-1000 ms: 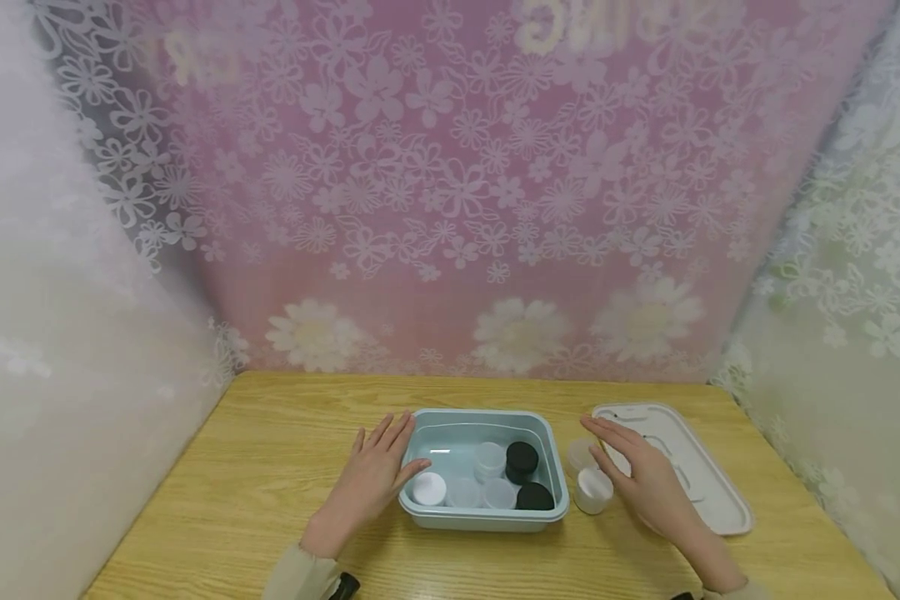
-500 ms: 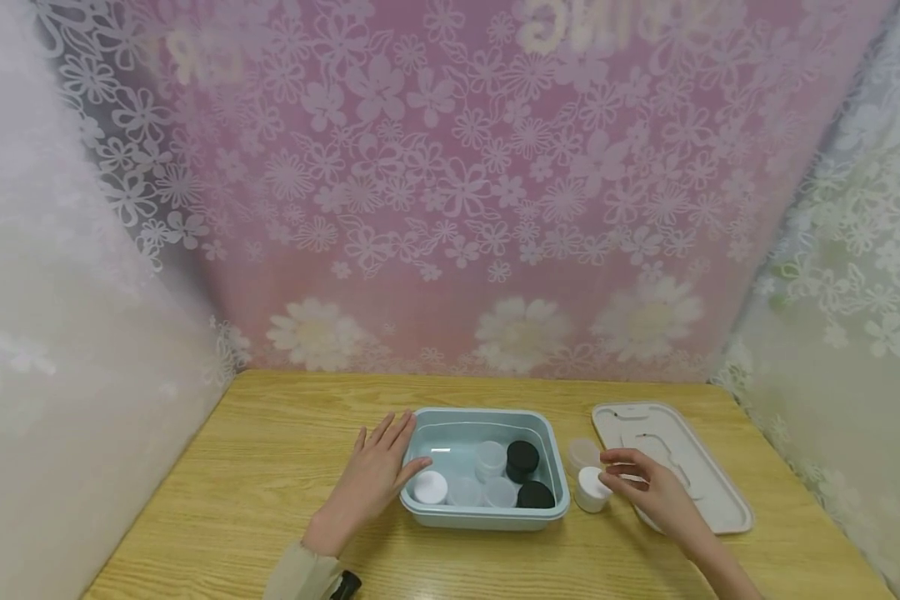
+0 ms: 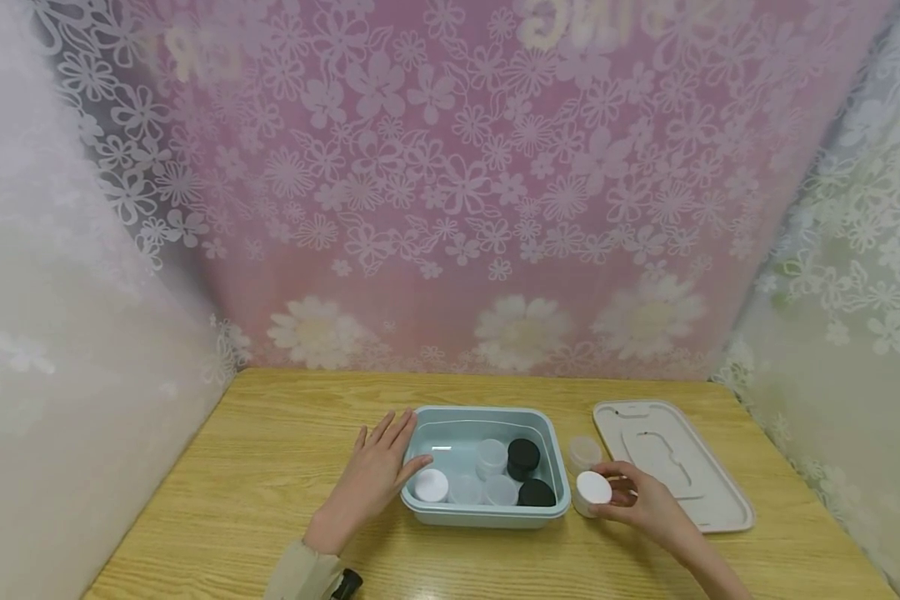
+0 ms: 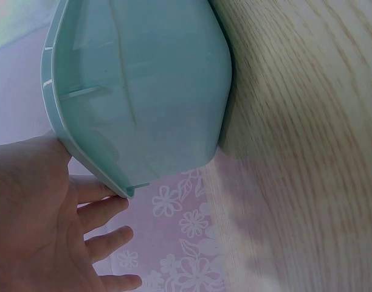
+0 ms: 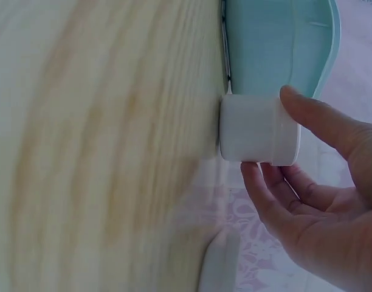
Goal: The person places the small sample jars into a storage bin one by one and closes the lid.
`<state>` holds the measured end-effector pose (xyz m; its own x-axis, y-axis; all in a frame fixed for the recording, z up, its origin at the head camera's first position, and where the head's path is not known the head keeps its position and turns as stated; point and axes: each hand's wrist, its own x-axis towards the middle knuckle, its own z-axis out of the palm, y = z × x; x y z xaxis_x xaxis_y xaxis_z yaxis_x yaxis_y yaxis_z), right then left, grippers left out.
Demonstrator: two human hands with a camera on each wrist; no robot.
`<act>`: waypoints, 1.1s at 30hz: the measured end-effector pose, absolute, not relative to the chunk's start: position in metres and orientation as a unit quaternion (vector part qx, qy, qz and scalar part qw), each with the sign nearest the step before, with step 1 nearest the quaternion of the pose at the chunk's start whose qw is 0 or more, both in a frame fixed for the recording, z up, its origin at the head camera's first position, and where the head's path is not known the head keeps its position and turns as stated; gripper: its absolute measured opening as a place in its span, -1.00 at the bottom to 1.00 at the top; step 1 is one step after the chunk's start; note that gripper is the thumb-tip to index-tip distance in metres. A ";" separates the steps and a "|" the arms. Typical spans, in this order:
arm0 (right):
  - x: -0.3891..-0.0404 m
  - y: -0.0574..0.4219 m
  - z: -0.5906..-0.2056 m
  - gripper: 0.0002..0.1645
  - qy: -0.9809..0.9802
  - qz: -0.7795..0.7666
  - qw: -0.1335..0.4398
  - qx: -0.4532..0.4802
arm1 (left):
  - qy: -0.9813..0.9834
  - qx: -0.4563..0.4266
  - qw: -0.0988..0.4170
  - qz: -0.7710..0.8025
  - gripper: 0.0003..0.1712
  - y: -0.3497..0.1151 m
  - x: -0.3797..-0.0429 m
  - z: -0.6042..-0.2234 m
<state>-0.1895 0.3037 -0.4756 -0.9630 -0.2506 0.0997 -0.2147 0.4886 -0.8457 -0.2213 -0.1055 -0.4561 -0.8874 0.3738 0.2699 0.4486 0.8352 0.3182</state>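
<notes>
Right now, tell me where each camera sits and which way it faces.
Head: on the person's head, facing forward and down at the table; left hand and right hand both show.
Left wrist: on that wrist, facing the outer side of the blue tub; only the left hand shows.
Right wrist: on that wrist, facing the white jar the right hand pinches; only that hand shows.
Shared: head and right wrist both show the white jar and blue tub.

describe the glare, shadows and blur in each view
Head view: a small bright glint inside the blue box; left wrist view: white glints on its rim, soft shadow on the table along its base; right wrist view: table grain smeared and soft, white jar clearer.
</notes>
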 end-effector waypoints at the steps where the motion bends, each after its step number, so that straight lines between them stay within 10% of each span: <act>1: -0.189 0.303 -0.474 -0.29 0.865 -0.485 0.017 -0.128 | -0.953 -0.215 0.098 -0.189 -0.18 -0.106 -0.222 -0.456; 33: -0.207 0.254 -0.404 -0.29 0.863 -0.488 -0.047 -0.125 | -0.952 -0.223 0.108 -0.179 -0.19 -0.110 -0.216 -0.453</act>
